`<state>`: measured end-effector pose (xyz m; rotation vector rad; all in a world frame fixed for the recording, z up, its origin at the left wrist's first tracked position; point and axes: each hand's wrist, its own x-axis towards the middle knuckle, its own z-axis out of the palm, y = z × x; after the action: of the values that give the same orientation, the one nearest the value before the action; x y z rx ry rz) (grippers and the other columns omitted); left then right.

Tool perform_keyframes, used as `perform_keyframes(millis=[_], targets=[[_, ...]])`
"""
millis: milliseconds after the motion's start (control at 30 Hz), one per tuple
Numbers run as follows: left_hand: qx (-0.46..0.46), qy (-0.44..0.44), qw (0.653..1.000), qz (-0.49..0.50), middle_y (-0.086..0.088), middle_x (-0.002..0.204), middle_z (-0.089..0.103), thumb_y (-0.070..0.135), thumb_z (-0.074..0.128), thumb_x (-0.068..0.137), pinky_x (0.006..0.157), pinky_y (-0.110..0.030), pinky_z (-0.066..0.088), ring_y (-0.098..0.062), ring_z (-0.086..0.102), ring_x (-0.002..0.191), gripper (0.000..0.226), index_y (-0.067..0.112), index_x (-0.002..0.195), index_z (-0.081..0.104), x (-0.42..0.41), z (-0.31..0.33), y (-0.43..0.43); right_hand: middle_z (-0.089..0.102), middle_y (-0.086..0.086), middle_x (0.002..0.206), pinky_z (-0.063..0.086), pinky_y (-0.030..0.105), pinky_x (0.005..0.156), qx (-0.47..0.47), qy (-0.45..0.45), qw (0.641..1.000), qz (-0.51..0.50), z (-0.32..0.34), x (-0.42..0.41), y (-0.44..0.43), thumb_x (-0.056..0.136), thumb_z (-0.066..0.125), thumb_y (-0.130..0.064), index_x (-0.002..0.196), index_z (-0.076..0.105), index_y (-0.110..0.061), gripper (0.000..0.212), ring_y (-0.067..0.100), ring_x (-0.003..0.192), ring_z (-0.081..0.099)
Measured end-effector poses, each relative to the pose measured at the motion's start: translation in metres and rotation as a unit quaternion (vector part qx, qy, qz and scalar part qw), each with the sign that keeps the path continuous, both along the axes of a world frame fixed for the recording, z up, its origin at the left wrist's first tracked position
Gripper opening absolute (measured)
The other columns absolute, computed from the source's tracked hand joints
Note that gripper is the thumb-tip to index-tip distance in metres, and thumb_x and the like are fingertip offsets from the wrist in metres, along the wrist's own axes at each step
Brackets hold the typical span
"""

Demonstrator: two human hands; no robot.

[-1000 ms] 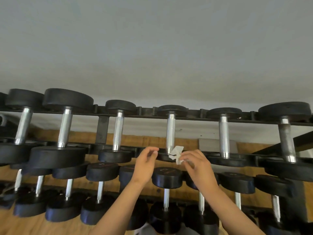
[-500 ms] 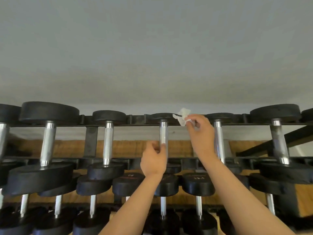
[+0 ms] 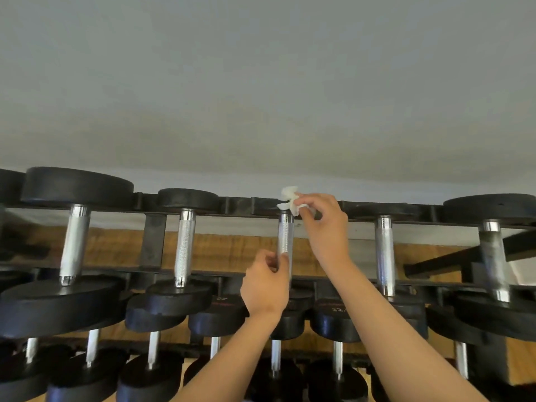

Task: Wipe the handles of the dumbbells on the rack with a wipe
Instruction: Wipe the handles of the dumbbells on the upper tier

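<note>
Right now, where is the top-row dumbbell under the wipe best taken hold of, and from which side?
By its knurled steel handle, from the front: the bar spans bare between the rack rails, slim enough to wrap. The left hand holds it so.

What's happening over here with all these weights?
A person is wiping a dumbbell on the top row of the rack. The left hand grips the lower part of one chrome handle. The right hand pinches a crumpled white wipe at that handle's top end. Neither hand touches the other handles.
</note>
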<state>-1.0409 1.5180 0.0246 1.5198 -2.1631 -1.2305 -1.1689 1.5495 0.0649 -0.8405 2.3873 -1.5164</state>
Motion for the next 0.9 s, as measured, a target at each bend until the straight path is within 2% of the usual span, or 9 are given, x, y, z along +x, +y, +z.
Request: perform_keyframes(millis=[167, 233, 333, 500, 567, 667, 800, 900], targets=[[0.01, -0.003, 1.0, 0.002, 0.014, 0.079, 0.063, 0.049, 0.053, 0.096, 0.054, -0.015, 0.036, 0.003, 0.055, 0.064, 0.021, 0.028, 0.093, 0.059, 0.0, 0.001, -0.002, 0.053, 0.002, 0.11, 0.036, 0.0, 0.081, 0.092, 0.088, 0.987, 0.099, 0.017, -0.002, -0.023, 0.092, 0.064, -0.008, 0.101, 0.074, -0.014, 0.015, 0.004, 0.09, 0.051], [0.012, -0.006, 1.0, 0.0, 0.013, 0.08, 0.064, 0.049, 0.053, 0.096, 0.053, -0.013, 0.032, 0.003, 0.053, 0.063, 0.022, 0.028, 0.094, 0.059, 0.0, 0.002, -0.001, 0.052, 0.002, 0.109, 0.035, 0.005, 0.08, 0.128, 0.117, 0.977, 0.126, 0.019, -0.001, -0.033, 0.091, 0.066, -0.013, 0.101, 0.075, -0.016, 0.014, 0.011, 0.095, 0.052], [0.021, -0.007, 1.0, -0.002, 0.012, 0.082, 0.065, 0.05, 0.053, 0.095, 0.053, -0.013, 0.032, 0.002, 0.054, 0.064, 0.024, 0.027, 0.096, 0.06, 0.0, 0.003, -0.001, 0.053, 0.003, 0.113, 0.034, 0.022, 0.085, 0.176, 0.158, 0.961, 0.145, 0.019, 0.001, -0.049, 0.09, 0.067, -0.02, 0.098, 0.075, -0.021, 0.012, 0.022, 0.104, 0.047], [0.029, -0.006, 1.0, -0.007, 0.013, 0.083, 0.063, 0.049, 0.052, 0.096, 0.054, -0.011, 0.03, 0.002, 0.052, 0.064, 0.022, 0.028, 0.096, 0.057, 0.003, 0.008, -0.001, 0.053, -0.002, 0.118, 0.034, 0.026, 0.093, 0.273, 0.245, 0.914, 0.17, 0.02, 0.006, -0.073, 0.093, 0.061, -0.035, 0.106, 0.072, -0.032, 0.017, 0.023, 0.107, 0.045], [0.028, -0.007, 1.0, -0.007, 0.013, 0.082, 0.062, 0.049, 0.052, 0.096, 0.054, -0.011, 0.03, 0.003, 0.051, 0.064, 0.019, 0.03, 0.093, 0.054, 0.003, 0.009, -0.002, 0.053, -0.002, 0.119, 0.033, 0.026, 0.093, 0.293, 0.251, 0.905, 0.18, 0.021, 0.005, -0.076, 0.095, 0.058, -0.036, 0.109, 0.071, -0.033, 0.02, 0.024, 0.109, 0.044], [0.022, -0.008, 1.0, -0.005, 0.013, 0.081, 0.062, 0.048, 0.052, 0.096, 0.054, -0.013, 0.032, 0.003, 0.052, 0.063, 0.017, 0.032, 0.091, 0.052, 0.003, 0.01, -0.003, 0.052, 0.0, 0.117, 0.032, 0.024, 0.088, 0.273, 0.228, 0.914, 0.193, 0.023, 0.0, -0.069, 0.094, 0.06, -0.034, 0.11, 0.071, -0.028, 0.021, 0.023, 0.11, 0.044], [0.025, -0.01, 1.0, 0.002, 0.013, 0.081, 0.064, 0.05, 0.052, 0.095, 0.058, -0.02, 0.039, -0.002, 0.058, 0.068, 0.02, 0.031, 0.091, 0.055, 0.001, 0.007, -0.004, 0.054, 0.001, 0.104, 0.039, 0.021, 0.081, 0.163, 0.155, 0.962, 0.155, 0.021, -0.009, -0.044, 0.087, 0.07, -0.025, 0.096, 0.076, -0.021, 0.011, 0.016, 0.096, 0.051], [0.027, -0.008, 1.0, 0.005, 0.013, 0.082, 0.065, 0.051, 0.053, 0.095, 0.055, -0.016, 0.036, -0.002, 0.06, 0.068, 0.021, 0.031, 0.092, 0.057, 0.001, 0.006, -0.003, 0.054, -0.001, 0.099, 0.036, 0.005, 0.078, 0.089, 0.088, 0.986, 0.106, 0.015, -0.016, -0.023, 0.084, 0.074, -0.02, 0.095, 0.076, -0.019, 0.011, 0.002, 0.084, 0.051]])
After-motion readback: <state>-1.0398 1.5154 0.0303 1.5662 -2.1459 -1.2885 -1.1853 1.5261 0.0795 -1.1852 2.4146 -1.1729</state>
